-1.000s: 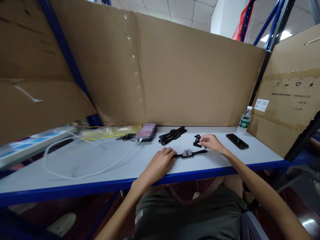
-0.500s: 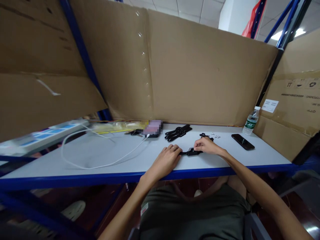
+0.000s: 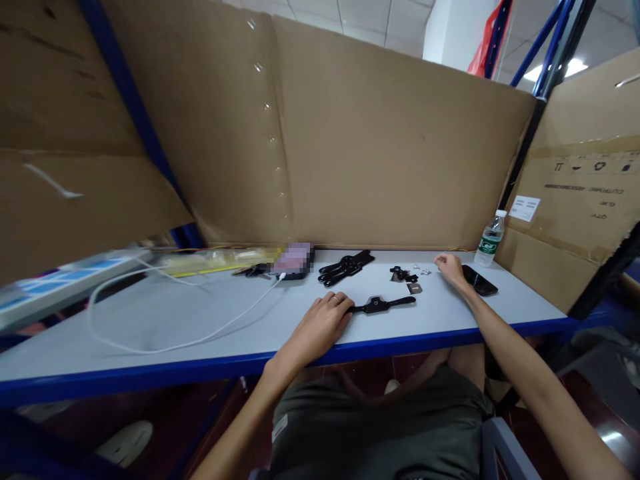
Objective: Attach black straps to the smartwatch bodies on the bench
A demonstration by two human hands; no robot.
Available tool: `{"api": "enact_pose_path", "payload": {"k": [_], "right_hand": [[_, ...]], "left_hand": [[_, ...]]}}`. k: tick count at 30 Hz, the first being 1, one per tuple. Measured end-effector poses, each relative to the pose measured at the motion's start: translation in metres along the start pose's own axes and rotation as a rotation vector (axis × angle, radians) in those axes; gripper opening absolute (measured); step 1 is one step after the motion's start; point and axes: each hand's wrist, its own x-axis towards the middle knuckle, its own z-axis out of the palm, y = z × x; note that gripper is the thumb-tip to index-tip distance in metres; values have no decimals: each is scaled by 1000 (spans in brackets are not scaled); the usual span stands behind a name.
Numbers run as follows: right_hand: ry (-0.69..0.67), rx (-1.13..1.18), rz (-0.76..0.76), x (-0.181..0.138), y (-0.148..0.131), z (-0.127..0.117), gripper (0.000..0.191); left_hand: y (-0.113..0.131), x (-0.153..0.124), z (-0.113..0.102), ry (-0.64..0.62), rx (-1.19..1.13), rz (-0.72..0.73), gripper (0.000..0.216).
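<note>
A black spokeshave body (image 3: 376,305) lies on the grey tabletop near the front edge, its bare handle pointing right. My left hand (image 3: 327,316) is closed around its left handle, which the fingers mostly hide. Off to the right, my right hand (image 3: 451,269) is above the table beside the black phone (image 3: 481,281), fingers drawn together; anything between them is too small to make out. Left of that hand lie small silver screws (image 3: 425,272), black cap pieces (image 3: 399,273) and a flat metal blade (image 3: 415,289). More black spokeshave bodies (image 3: 345,268) lie stacked farther back.
A water bottle (image 3: 490,239) stands at the back right beside a cardboard box (image 3: 575,220). To the left are a charging device (image 3: 295,261) with a white cable (image 3: 220,331), plastic bags (image 3: 225,259) and a power strip (image 3: 70,280). Cardboard (image 3: 380,147) walls the back.
My right hand has left the spokeshave and moved right, near the phone, uncovering the right handle and the blade. My left hand keeps its hold. The view has shifted slightly.
</note>
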Motion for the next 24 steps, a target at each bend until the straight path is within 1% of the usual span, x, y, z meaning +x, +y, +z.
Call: {"api": "enact_pose_path", "payload": {"k": [3,6,9,13,20,24], "right_hand": [[-74,-37,39,-3,14,6,27],[-151,-64,68,-5,15,12,27],[-183,-83,72,-7,14,15,27],[-182,-101,58,-10,10,18,25],[-158,-119,58,-12,5,23,15],[-128,-96,49,-12,6,24,17]], "left_hand": [[-1,-1,1,16,-1,9,28],[-3,-1,1,3,10,10,29],[-5,-1,2,3,12,17,29],[-5,-1,3,19,12,26,28],[-5,-1,3,7,27,26,29],[-4,-1,3,2,25,9,28]]}}
